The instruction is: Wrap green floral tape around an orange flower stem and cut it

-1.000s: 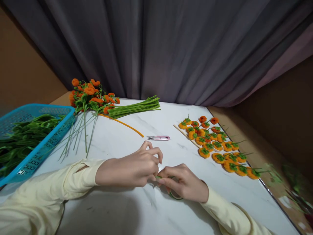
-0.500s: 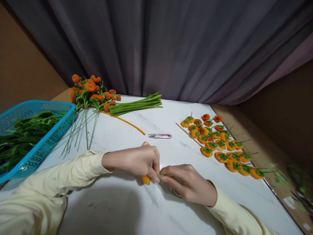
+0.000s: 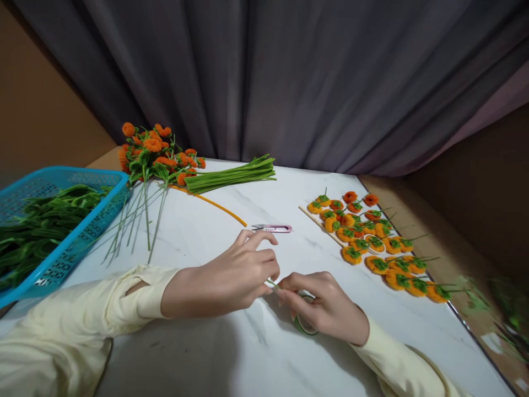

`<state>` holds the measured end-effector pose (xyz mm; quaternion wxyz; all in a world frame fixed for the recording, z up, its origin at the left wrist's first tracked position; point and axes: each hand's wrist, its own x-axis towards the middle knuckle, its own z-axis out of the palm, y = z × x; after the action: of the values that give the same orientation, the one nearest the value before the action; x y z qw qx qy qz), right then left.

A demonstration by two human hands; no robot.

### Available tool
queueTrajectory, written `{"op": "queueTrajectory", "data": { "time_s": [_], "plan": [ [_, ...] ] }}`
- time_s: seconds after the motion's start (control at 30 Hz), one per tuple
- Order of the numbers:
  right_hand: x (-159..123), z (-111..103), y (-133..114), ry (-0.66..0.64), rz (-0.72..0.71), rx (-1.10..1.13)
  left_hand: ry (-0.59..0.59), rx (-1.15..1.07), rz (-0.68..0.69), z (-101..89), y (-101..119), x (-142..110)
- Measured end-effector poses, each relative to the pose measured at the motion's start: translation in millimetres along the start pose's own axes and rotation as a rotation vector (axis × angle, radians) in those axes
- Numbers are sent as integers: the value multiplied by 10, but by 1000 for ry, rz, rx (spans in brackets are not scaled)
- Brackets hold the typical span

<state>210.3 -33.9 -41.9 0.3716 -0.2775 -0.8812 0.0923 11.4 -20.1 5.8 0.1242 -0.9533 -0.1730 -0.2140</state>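
Observation:
At the front middle of the white table, my left hand (image 3: 235,274) is closed at thumb and fingertips on a thin green stem (image 3: 271,283), with its upper fingers loosely raised. The orange flower head seen earlier there is hidden behind this hand. Beside it, my right hand (image 3: 324,306) pinches at the other end of the green strip, fingertips almost touching the left ones. A roll of green tape (image 3: 306,330) sits within the curled right fingers, partly covered. Just beyond the left fingers lie small pink-handled thread snips (image 3: 273,228).
A blue basket (image 3: 88,231) of green leaves stands left. Behind it are orange flowers (image 3: 152,145) with stems, a bundle of green pipe cleaners (image 3: 235,175) and one orange pipe cleaner (image 3: 215,204). Several orange flower heads (image 3: 378,264) and a thin stick (image 3: 320,225) lie right.
My left hand has turned and its fingers have lifted, now covering the orange flower head. My right hand has shifted slightly right, and more of the tape roll shows.

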Motion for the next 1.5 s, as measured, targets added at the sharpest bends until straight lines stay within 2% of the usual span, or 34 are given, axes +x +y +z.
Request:
{"op": "queueTrajectory", "data": {
  "time_s": [0.1, 0.2, 0.47, 0.53, 0.6, 0.77, 0.93, 1.03, 1.2, 1.27, 1.33, 1.5],
  "plan": [
    [21, -1, -30, 16, 35, 51, 52, 50, 78, 22, 1, -13],
    [36, -6, -39, 10, -4, 50, 18, 13, 75, 10, -18, -5],
    [24, -43, -1, -49, -339, -98, -325, -363, -146, -59, -114, 64],
    [21, -46, 16, -47, -335, -124, -301, -335, -149, -35, -106, 63],
    [21, -37, 29, -35, -293, -141, -221, -234, -109, 5, -79, 49],
    [28, 1, 41, -20, -214, -132, -52, 39, 89, 99, -30, 0],
    [31, -6, 53, -38, -228, -156, -13, 110, 228, 127, -67, -33],
    [31, -11, 44, 8, -267, -166, -22, 107, 228, 116, -84, -24],
    [48, -1, 2, 9, -393, -151, -179, -83, 180, 61, -104, 24],
    [49, 3, -1, 7, -406, -158, -211, -71, 176, 41, -105, 26],
    [41, 2, 8, 5, -368, -174, -178, 12, 171, 34, -96, 14],
    [20, -30, 26, 40, -203, -115, -2, 191, 171, 54, -58, -21]
  ]
}}
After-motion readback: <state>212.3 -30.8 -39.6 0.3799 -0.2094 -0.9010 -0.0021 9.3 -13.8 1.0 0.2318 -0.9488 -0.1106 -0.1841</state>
